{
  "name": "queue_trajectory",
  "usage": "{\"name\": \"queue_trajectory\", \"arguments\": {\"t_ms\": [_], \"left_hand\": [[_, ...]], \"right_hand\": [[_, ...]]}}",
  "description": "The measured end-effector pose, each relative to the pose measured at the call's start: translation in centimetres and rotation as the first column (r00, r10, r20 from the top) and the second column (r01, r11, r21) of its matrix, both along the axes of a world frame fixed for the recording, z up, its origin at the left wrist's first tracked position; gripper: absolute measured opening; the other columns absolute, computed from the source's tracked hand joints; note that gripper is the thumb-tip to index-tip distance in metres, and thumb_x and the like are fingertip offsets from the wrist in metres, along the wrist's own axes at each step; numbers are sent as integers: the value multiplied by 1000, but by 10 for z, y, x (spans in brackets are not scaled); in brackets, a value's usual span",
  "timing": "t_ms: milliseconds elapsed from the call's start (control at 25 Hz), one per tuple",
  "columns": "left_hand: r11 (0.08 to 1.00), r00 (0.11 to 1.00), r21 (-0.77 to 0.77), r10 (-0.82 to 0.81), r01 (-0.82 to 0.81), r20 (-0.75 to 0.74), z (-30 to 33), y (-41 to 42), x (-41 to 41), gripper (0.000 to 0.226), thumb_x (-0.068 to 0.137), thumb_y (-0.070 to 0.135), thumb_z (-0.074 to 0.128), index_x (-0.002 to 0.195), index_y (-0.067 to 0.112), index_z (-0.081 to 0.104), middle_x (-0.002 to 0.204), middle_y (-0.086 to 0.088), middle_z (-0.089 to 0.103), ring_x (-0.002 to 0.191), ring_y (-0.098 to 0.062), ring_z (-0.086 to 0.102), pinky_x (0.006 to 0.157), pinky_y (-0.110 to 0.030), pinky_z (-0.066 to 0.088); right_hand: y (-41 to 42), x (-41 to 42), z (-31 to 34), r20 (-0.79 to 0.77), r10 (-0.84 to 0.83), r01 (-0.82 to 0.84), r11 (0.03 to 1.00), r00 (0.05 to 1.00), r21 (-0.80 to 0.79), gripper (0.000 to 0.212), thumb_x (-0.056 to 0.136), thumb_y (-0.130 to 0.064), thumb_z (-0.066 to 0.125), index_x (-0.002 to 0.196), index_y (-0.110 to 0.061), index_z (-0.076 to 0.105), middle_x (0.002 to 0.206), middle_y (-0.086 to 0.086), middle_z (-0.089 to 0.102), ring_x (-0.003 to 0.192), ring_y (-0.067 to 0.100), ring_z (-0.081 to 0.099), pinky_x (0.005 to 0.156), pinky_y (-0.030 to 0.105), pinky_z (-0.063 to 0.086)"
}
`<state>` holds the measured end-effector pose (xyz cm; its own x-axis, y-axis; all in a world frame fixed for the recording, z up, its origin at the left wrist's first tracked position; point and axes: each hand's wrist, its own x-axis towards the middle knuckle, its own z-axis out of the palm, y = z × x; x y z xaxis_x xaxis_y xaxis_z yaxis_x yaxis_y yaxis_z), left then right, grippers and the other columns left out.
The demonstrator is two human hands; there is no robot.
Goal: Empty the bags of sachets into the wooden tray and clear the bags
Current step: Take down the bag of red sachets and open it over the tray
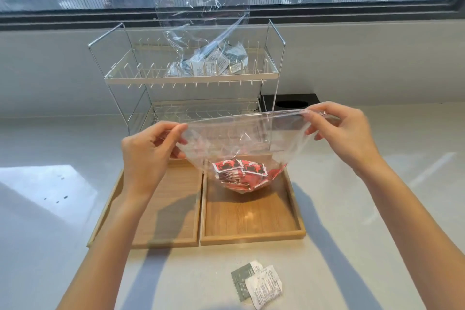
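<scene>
Sachet bag (241,148) over tray (251,236), pale counter (377,209)

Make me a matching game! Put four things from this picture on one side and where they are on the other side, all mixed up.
Things:
1. clear plastic bag of red sachets
2. clear plastic bag of grey and white sachets
3. two loose grey and white sachets
4. black box with a round hole

Places:
A. on the counter, nearest the person
B. on the wire rack's top shelf
C. behind the rack, by the wall
D. held over the wooden tray

Pairs: 1-D, 2-B, 3-A, 4-C
</scene>
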<state>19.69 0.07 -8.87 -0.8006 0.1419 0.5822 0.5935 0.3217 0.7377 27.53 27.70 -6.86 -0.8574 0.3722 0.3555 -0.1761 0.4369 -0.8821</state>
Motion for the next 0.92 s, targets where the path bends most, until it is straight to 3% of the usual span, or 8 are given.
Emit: {"name": "queue_trajectory", "arguments": {"t_ms": [160, 320, 440, 760, 920], "left_hand": [[999, 998, 29, 47, -46, -48, 14, 2, -18, 8, 82, 28, 61, 75, 26, 65, 57, 26, 64, 43, -5, 59, 45, -11, 46], [999, 989, 6, 44, -43, -139, 31, 3, -29, 12, 82, 29, 61, 77, 20, 67, 57, 30, 63, 46, -1, 62, 46, -5, 44], [1000, 985, 14, 21, -19, -171, 40, 2, -34, 16, 81, 33, 60, 79, 19, 67, 57, 32, 62, 47, 1, 61, 47, -7, 48], [1000, 965, 15, 5, -2, -261, 79, -4, -40, 9, 82, 43, 58, 74, 44, 63, 57, 33, 62, 47, -1, 62, 46, -14, 50], [1000, 955, 7, 4, -2, -297, 89, -4, -42, 10, 83, 41, 57, 74, 43, 62, 59, 34, 62, 50, 1, 62, 48, -12, 50]], "right_hand": [[3, -12, 17, -48, -26, 27, 999, 999, 31, 18, 82, -16, 64, 68, -27, 63, 54, -16, 64, 47, 2, 62, 47, 12, 44], [7, -20, 33, -58, -50, 53, 997, 997, 52, 18, 82, -19, 64, 64, -22, 61, 64, -1, 67, 45, 5, 63, 38, 14, 41], [9, -23, 42, -81, -43, 50, 995, 996, 91, 17, 82, -22, 64, 65, -22, 63, 65, 0, 67, 47, 5, 65, 38, 15, 43], [11, -36, 75, -179, 8, 13, 993, 984, 116, 14, 82, -27, 64, 68, -26, 66, 52, -16, 67, 49, 5, 65, 43, 13, 45], [11, -39, 86, -222, 21, 3, 994, 975, 109, 15, 82, -25, 64, 68, -25, 65, 52, -15, 66, 49, 5, 64, 46, 13, 46]]}}
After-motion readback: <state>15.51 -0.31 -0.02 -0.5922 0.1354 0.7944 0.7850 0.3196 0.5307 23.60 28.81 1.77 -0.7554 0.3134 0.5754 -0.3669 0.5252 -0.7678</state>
